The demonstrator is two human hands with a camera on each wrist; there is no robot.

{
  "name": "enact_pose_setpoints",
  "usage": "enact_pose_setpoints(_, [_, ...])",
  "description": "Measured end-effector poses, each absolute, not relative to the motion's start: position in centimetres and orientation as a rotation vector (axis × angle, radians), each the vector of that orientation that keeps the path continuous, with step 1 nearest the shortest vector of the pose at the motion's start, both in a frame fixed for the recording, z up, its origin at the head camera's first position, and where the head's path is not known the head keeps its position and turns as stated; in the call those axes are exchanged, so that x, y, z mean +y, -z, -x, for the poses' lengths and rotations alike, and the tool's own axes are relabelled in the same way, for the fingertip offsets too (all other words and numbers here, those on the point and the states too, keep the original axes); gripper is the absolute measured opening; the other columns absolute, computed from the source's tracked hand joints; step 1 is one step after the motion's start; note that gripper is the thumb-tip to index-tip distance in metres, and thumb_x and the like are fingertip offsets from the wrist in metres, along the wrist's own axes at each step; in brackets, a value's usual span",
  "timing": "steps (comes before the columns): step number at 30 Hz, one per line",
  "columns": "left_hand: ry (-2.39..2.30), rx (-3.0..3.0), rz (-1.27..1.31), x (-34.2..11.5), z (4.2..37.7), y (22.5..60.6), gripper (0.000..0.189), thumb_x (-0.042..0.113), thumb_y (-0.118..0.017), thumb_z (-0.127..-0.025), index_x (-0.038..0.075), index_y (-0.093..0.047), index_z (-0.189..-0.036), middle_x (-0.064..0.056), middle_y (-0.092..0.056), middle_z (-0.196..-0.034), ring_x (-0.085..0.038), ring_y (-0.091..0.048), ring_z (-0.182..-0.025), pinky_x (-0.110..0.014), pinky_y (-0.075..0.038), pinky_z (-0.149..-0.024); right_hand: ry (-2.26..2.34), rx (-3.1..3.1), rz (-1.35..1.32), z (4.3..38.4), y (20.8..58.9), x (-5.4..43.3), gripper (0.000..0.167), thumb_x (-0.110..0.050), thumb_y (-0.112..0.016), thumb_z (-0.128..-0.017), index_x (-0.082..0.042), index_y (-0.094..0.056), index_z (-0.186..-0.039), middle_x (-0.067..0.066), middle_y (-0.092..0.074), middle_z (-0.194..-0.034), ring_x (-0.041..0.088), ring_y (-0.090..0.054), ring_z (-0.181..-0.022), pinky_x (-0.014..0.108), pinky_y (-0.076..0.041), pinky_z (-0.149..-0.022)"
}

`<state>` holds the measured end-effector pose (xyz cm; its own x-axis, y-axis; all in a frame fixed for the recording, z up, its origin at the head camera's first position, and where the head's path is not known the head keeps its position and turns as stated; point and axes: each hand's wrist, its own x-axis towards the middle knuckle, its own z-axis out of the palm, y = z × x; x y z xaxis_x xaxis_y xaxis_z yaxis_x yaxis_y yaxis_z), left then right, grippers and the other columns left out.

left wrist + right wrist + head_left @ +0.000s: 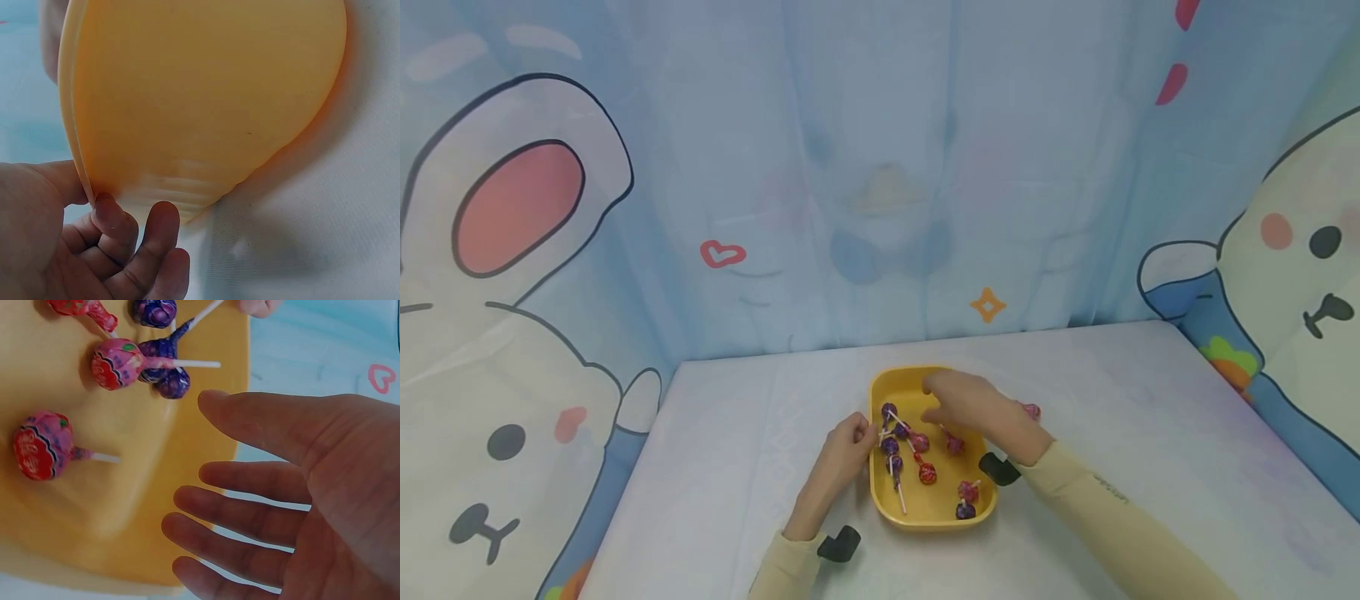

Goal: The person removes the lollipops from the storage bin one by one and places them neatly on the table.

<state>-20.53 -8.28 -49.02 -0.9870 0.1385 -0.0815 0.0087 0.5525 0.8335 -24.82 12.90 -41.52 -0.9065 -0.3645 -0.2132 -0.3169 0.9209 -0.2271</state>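
Note:
A yellow tray (898, 385) on the table holds several wrapped lollipops. Purple lollipops (890, 446) lie along its left side, and a red lollipop (927, 473) sits near the middle. At the tray's left rim is my left hand (846, 450); in the left wrist view its thumb and curled fingers pinch the rim from outside. Over the far right part of the tray hovers my right hand (970, 404), fingers spread and holding nothing. In the right wrist view a pink lollipop (44, 445) lies left of those fingertips, and another pink lollipop (117, 364) touches the purple ones.
Outside the tray, a pink lollipop (1032, 411) lies on the table just beyond my right wrist. A white cloth (760, 467) covers the tabletop. Behind it hangs a blue curtain (880, 192) printed with cartoon animals.

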Motion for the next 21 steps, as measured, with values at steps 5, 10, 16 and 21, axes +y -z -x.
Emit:
enact_pose_setpoints(5, [-1.421, 2.64, -0.12, -8.3, 20.5, 49.1, 0.022, 0.028, -0.051, -0.104, 0.012, -0.052, -0.089, 0.002, -0.05, -0.071, -0.012, -0.048, -0.062, -0.023, -0.037, -0.053, 0.292, 2.812, 0.533, 24.8, 42.0, 12.6, 0.045, -0.033, -0.073, -0.092, -0.003, -0.065, -0.124, 0.012, -0.068, -0.12, 0.023, -0.065, -0.1, 0.046, -0.052, -0.096])
enact_pose_setpoints(10, [-1.423, 2.64, -0.116, -8.3, 20.6, 49.1, 0.023, 0.028, -0.051, -0.104, 0.012, -0.052, -0.088, 0.002, -0.049, -0.071, -0.013, -0.048, -0.063, -0.024, -0.037, -0.054, 0.376, 2.744, 0.495, 24.5, 42.5, 12.1, 0.038, -0.027, -0.073, -0.092, -0.003, -0.066, -0.119, 0.009, -0.069, -0.103, 0.019, -0.065, -0.074, 0.037, -0.057, -0.074])
enact_pose_setpoints(16, [-1.429, 2.628, -0.115, -8.3, 20.6, 49.1, 0.023, 0.027, -0.051, -0.104, 0.011, -0.052, -0.089, 0.001, -0.049, -0.072, -0.013, -0.048, -0.063, -0.024, -0.037, -0.054, 0.363, 2.669, 0.473, 24.0, 43.0, 11.4, 0.02, -0.024, -0.072, -0.092, -0.006, -0.068, -0.1, 0.006, -0.063, -0.08, 0.021, -0.065, -0.06, 0.026, -0.047, -0.05])
enact_pose_setpoints(21, [-1.427, 2.641, -0.124, -8.3, 20.5, 48.9, 0.023, 0.028, -0.052, -0.104, 0.011, -0.053, -0.089, 0.002, -0.048, -0.072, -0.013, -0.047, -0.063, -0.024, -0.037, -0.053, 0.327, 2.66, 0.483, 23.9, 43.3, 11.0, 0.02, -0.028, -0.073, -0.092, -0.01, -0.066, -0.094, 0.003, -0.061, -0.076, 0.017, -0.061, -0.056, 0.026, -0.046, -0.051])
